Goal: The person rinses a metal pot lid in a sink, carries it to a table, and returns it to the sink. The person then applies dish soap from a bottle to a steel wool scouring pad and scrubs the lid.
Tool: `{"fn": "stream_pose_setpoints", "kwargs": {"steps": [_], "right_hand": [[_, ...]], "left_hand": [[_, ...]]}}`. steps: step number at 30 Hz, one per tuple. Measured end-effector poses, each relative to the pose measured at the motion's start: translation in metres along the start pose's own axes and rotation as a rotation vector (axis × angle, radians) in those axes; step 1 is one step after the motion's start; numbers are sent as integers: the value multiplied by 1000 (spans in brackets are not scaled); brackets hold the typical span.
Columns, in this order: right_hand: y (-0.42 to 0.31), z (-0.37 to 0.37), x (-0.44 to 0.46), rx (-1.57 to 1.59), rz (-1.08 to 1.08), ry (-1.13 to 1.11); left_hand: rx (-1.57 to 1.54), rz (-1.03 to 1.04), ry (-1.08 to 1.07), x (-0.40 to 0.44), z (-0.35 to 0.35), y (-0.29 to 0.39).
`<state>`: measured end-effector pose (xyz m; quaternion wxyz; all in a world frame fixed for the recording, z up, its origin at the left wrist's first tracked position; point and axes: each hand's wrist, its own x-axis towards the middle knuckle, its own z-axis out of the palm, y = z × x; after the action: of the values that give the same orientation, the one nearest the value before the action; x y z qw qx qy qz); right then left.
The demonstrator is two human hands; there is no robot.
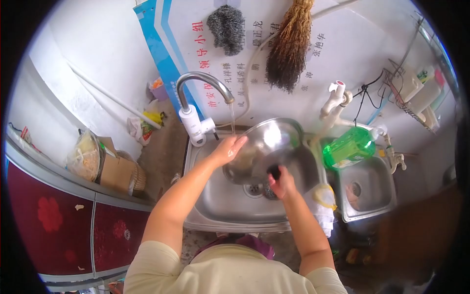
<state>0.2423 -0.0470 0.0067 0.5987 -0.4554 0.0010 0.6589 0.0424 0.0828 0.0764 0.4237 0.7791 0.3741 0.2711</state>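
Observation:
A round, shiny steel piece of cookware (267, 136) is tilted over the sink basin (210, 196); I cannot tell whether it is a pan or a lid. Its black grip (273, 171) is in the fingers of my right hand (282, 183). My left hand (228, 150) is at the cookware's left rim, fingers stretched out, under the thin water stream. That water comes from the curved tap (205, 77). Beneath the right hand, a dark steel wool pad (269, 191) shows partly, beside the drain (253, 190).
A green bottle (348, 147) lies above a smaller sink (367, 206) on the right. A white cloth (320, 215) hangs over the basin's right edge. On the wall are a straw brush (291, 49) and a steel wool scrubber (226, 30). A cardboard box (117, 174) stands left.

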Motion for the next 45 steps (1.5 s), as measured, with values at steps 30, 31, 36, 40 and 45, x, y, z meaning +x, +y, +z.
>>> {"fn": "stream_pose_setpoints", "kwargs": {"steps": [30,31,36,40,45], "right_hand": [[-10,16,-22,326,259,-294],[-11,19,-24,311,261,-267],[-11,24,-29,177,235,-244],[-15,18,-24,-78,311,-350],[3,-28,33,-1288,-187,-19]], "left_hand": [[-372,-275,130,-55,-13,-62],[-374,-289,125,-55,-14,-63],[-582,-232,141,-60,-15,-43],[-645,-109,266,-52,-15,-23],[-429,-243,267,-39,-26,-2]]}}
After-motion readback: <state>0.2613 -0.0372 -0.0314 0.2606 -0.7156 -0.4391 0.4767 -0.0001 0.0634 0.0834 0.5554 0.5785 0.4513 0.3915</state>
